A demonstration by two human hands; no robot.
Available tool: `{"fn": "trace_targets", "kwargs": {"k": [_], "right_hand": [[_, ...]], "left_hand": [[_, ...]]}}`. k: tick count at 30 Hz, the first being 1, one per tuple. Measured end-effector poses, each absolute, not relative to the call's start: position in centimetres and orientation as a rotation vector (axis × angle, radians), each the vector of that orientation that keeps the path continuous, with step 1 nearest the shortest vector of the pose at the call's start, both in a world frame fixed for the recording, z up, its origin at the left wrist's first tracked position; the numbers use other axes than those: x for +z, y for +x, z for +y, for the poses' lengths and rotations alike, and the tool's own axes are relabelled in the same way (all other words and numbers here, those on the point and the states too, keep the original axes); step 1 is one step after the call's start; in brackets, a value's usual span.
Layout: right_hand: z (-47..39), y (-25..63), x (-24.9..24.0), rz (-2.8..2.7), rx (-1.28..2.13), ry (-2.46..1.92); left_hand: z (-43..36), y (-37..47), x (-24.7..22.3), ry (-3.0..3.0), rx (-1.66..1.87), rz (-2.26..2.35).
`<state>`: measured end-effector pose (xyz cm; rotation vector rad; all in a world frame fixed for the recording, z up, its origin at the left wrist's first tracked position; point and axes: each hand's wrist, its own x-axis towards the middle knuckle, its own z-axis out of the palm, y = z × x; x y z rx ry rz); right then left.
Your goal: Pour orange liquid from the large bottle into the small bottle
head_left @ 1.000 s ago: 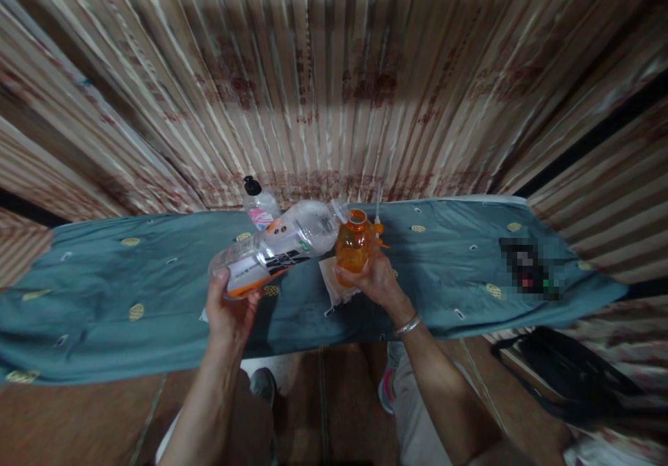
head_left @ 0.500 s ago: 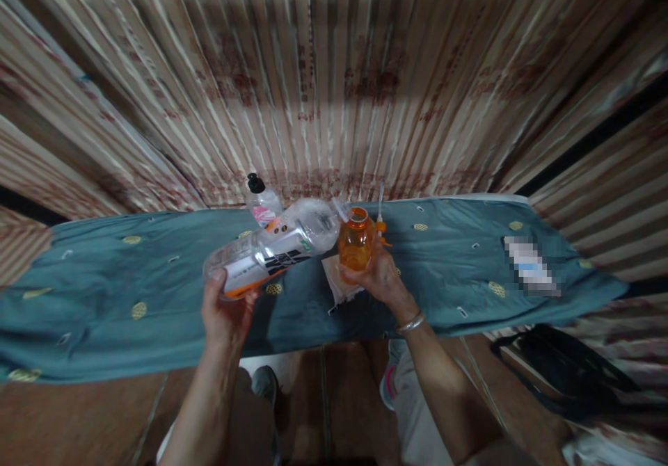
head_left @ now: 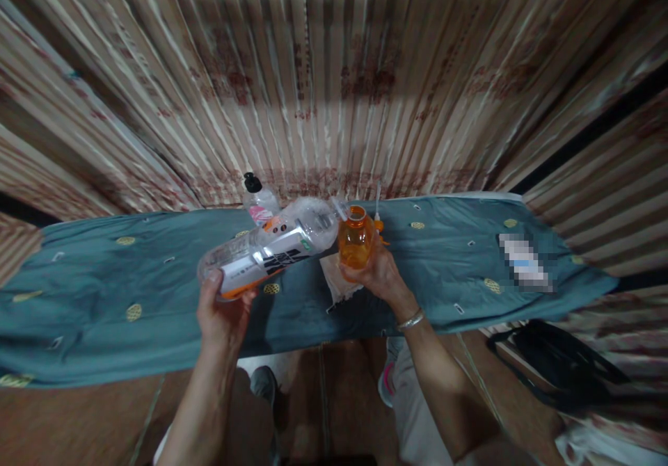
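Note:
My left hand [head_left: 224,306] is wrapped round the lower end of a large clear plastic bottle [head_left: 271,247] with a silver, black and orange label. The bottle lies tilted almost level, its neck pointing right. Close to that neck is the open mouth of an orange see-through bottle [head_left: 355,240], held upright in my right hand [head_left: 380,271]. Whether the two mouths touch, I cannot tell. Behind the right hand an orange pump top [head_left: 378,225] with a clear tube is partly hidden. A clear bottle with a black cap [head_left: 258,198] stands behind the large bottle.
A teal cloth [head_left: 172,313] with yellow pineapple prints covers the narrow table. Below my hands lies a pale cloth or packet [head_left: 337,282]. A blurred-out flat item [head_left: 525,263] rests at the right. Pleated curtains [head_left: 334,90] hang behind, and a black bag [head_left: 563,362] sits lower right.
The whole view has shifted slightly. Both hands keep their hold, and the large bottle remains tilted toward the orange bottle's mouth, its base very slightly further left.

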<state>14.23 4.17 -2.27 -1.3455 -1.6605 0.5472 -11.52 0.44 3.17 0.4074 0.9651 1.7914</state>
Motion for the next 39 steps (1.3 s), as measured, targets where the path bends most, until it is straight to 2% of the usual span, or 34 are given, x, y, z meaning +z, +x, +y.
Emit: {"fn": "trace_targets", "kwargs": {"k": [39], "right_hand": [[4.15,14.41,-2.2,-1.664,0.55,-1.357]], "left_hand": [[0.39,-11.64,3.38,0.381,1.786,1.003]]}}
